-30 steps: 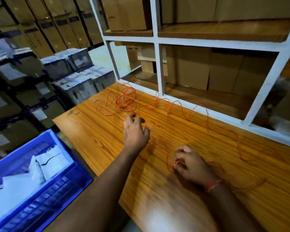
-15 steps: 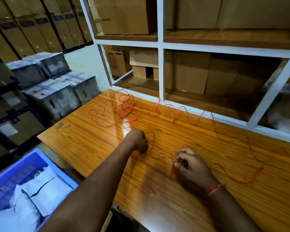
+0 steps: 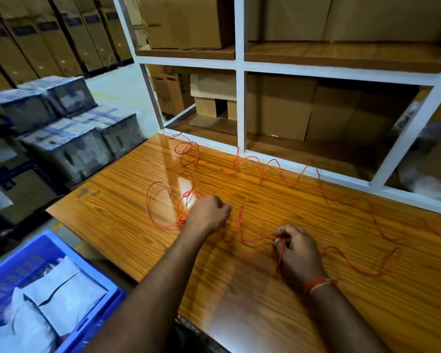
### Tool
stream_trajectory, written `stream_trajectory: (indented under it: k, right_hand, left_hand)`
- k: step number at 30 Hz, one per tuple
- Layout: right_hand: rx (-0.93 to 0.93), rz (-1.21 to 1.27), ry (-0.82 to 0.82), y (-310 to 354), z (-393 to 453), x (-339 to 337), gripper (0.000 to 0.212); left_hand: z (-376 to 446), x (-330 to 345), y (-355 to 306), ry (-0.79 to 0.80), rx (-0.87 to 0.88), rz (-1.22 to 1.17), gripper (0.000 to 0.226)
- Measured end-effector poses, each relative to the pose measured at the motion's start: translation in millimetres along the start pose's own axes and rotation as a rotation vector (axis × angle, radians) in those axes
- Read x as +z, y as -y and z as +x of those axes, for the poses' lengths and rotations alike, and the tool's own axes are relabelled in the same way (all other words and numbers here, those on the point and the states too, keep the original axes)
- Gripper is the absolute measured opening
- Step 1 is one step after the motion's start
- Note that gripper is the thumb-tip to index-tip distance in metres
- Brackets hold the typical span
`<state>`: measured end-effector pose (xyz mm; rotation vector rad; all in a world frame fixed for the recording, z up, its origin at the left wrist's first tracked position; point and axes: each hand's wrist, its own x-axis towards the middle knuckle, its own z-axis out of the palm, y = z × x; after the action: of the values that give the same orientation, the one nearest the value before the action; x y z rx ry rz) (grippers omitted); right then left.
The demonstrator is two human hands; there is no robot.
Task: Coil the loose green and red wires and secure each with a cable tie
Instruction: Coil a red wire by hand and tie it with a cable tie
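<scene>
Head view: red wire (image 3: 273, 171) straggles left-to-right along the table (image 3: 112, 212), both ends near; left hand (image 3: 209, 212) grips loops, right hand (image 3: 297, 250) pinches a strand.

A warehouse or stockroom, by every sign. Tall rows of brown cartons (image 3: 49, 39) stacked along the far left, shrink-wrapped dark crates (image 3: 69, 138) piled on the pale concrete floor (image 3: 117, 90). More cardboard boxes (image 3: 285, 105) packed into a white-framed shelving rack (image 3: 239, 70) with wooden boards. In front, a wood-grain worktable (image 3: 265, 301), and beside it a blue plastic crate (image 3: 69, 296) of white packets (contents unreadable).
</scene>
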<state>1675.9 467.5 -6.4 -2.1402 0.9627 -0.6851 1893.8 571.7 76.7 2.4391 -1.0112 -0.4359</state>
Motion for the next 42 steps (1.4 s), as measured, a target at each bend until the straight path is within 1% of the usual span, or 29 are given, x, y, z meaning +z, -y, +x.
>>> stream_trajectory:
  k: [1, 2, 3, 4, 6, 7, 10, 11, 12, 14, 17, 19, 22, 26, 29, 34, 36, 37, 39, 41, 42]
  right_hand:
    - [-0.003, -0.013, 0.003, -0.8, -0.5, 1.0, 0.025]
    - [-0.01, -0.028, 0.005, -1.8, -1.0, 1.8, 0.023]
    - [-0.021, -0.041, 0.005, -2.8, -1.7, 2.2, 0.021]
    - [-0.039, -0.052, 0.005, -3.4, -2.6, 2.1, 0.02]
    - [-0.063, -0.072, 0.007, -3.0, -5.5, 0.8, 0.02]
    - [-0.075, -0.081, 0.01, -1.1, -5.5, 0.4, 0.02]
    - [-0.074, -0.083, -0.006, -2.7, -16.2, -3.8, 0.016]
    - [-0.068, -0.081, -0.019, -5.0, -22.0, -7.3, 0.014]
    - [-0.061, -0.08, -0.035, -7.4, -28.5, -12.2, 0.012]
    - [-0.029, -0.073, -0.065, -14.4, -43.6, -24.9, 0.01]
    - [0.027, -0.049, -0.098, -27.8, -71.1, -49.3, 0.01]
    - [0.018, -0.052, -0.122, -37.9, -91.9, -71.1, 0.011]
    - [0.04, -0.079, -0.159, -55.9, -126.9, -111.6, 0.014]
    - [0.092, -0.105, -0.208, -87.8, -188.1, -179.1, 0.024]
    - [0.123, -0.114, -0.174, -116.8, -235.6, -228.7, 0.029]
    - [0.149, -0.048, -0.173, -140.3, -297.8, -288.1, 0.029]
    - [0.161, 0.017, -0.186, -145.2, -314.4, -302.3, 0.029]
    - [0.17, 0.011, -0.203, -147.8, -321.4, -308.3, 0.029]
    - [0.204, -0.088, -0.284, -156.7, -330.5, -317.9, 0.027]
    - [0.266, -0.13, -0.345, -162.5, -340.6, -329.4, 0.025]
    - [0.281, -0.117, -0.346, -164.2, -344.4, -334.1, 0.024]
  left_hand:
    - [0.5, -2.5, 4.8, -0.182, -0.01, 0.023, 0.039]
    - [-0.6, -4.7, 8.5, -0.324, -0.012, -0.017, 0.034]
    - [0.6, -6.4, 12.2, -0.406, -0.01, -0.039, 0.031]
    - [1.9, -7.4, 15.5, -0.414, -0.008, -0.01, 0.04]
    - [9.7, -8.2, 27.3, -0.297, -0.048, 0.155, 0.064]
    - [14.9, -10.2, 32.2, -0.218, -0.086, 0.21, 0.071]
    - [21.8, -9.8, 32.8, 0.098, -0.158, 0.272, 0.076]
    - [19.1, -4.3, 29.1, 0.184, -0.169, 0.291, 0.077]
    - [13.8, 3.1, 22.8, 0.233, -0.168, 0.319, 0.079]
    - [-2.7, 22.0, 3.3, 0.241, -0.132, 0.36, 0.082]
    - [-40.5, 53.1, -32.9, 0.245, -0.052, 0.378, 0.068]
    - [-69.6, 71.8, -57.0, 0.267, -0.021, 0.345, 0.064]
    - [-115.4, 98.9, -93.8, 0.352, 0.027, 0.268, 0.063]
    - [-195.3, 140.4, -151.0, 0.461, 0.141, 0.226, 0.062]
    - [-255.9, 172.2, -188.7, 0.52, 0.232, 0.24, 0.061]
    - [-321.9, 198.5, -231.3, 0.531, 0.321, 0.24, 0.059]
    - [-343.7, 200.1, -245.3, 0.587, 0.36, 0.214, 0.057]
    - [-355.9, 200.5, -252.4, 0.626, 0.384, 0.198, 0.057]
    - [-376.0, 201.5, -265.2, 0.735, 0.405, 0.153, 0.059]
    - [-390.3, 203.2, -276.7, 0.862, 0.346, 0.074, 0.062]
    - [-394.5, 201.7, -282.7, 0.887, 0.325, 0.054, 0.063]
